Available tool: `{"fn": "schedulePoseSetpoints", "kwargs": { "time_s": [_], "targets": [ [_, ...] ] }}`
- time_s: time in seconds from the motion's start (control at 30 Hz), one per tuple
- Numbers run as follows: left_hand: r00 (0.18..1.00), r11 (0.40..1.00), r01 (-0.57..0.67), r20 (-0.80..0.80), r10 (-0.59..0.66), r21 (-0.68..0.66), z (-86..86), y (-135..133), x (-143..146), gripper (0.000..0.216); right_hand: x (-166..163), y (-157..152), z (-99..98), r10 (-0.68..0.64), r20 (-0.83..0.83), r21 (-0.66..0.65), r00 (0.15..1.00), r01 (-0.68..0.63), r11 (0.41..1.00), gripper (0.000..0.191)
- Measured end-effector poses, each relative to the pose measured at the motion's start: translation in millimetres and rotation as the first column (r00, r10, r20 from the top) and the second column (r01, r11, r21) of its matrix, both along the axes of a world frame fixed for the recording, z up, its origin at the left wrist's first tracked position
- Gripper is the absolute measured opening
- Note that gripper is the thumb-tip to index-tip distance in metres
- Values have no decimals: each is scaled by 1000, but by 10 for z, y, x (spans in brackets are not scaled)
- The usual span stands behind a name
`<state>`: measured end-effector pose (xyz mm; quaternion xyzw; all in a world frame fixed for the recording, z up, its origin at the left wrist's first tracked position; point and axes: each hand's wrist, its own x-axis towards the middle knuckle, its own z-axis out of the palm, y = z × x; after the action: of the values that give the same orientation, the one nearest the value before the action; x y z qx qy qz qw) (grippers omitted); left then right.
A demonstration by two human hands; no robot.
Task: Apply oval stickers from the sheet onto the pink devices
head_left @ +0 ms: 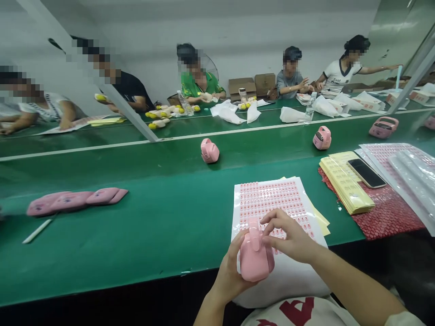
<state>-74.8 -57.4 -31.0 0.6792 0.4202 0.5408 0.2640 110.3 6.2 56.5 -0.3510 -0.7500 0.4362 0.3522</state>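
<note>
The left hand grasped a pink case along its left side, with the thumb set on the upper left edge and the palm supporting it from below. The case lay immediately to the right of the left palm, in contact with it. The left hand was therefore the nearer of the two and the one bearing the load.

The right hand was positioned opposite, with fingers bent and thumb and forefinger at the right edge of the strap. From the right hand, the case body lay to the left and nearer the wearer. Whether the right fingertips pinched anything, or pressed on the strap, could not be told.

The long axis of the case and strap ran away from the wearer, between the two hands; the strap end pointed outward. The critical relation was the right fingertips to the strap's right edge.

A sticker sheet lay below and beyond both hands, on the green surface.
</note>
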Motion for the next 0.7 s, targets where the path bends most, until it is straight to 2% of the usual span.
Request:
{"fn": "schedulePoseSetpoints", "kwargs": {
  "time_s": [0.17, 0.27, 0.5, 0.6, 0.7],
  "targets": [
    [998, 998, 55, -6, -55, 28, 89, 45, 66, 99, -58, -17, -42, 24, 81, 63, 996, -29, 998, 10],
    [998, 999, 42, 54, -42, -6, 80, 45, 80, 96, -34, -8, -67, 30, 97, 90, 995, -38, 995, 10],
    [998, 999, 35, 54, -36, 11, 66, 18, 87, 96, 11, -20, -76, 61, 121, 146, 991, -79, 986, 11],
    [999, 998, 38, -29, -37, 47, 51, 18, 79, 101, 13, -30, -86, 33, 132, 250, 991, -65, 966, 10],
    [998, 999, 36, -46, -34, 37, 26, 15, 75, 103, 30, -64, -125, -9, 116, 424, 993, -42, 905, 7]
  ]
}}
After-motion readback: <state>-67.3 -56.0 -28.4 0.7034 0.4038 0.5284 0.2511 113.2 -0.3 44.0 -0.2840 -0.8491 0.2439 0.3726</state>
